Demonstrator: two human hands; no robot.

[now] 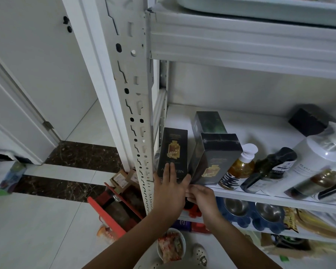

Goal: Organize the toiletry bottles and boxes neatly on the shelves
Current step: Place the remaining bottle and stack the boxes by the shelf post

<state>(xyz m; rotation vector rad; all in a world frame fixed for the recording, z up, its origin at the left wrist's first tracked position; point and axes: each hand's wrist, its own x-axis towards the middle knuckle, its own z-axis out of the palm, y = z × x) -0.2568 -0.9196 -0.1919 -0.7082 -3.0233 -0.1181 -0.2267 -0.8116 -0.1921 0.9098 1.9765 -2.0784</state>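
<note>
On white shelf (241,121), glossy rectangular boxes (172,150).

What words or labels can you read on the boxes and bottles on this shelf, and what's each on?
"A…EBN", middle covered by the left hand: on the left black box.
"HAN", rest blurred: on the big white bottle.
Small print on the right black box and pump bottle: too blurred to read.
</note>
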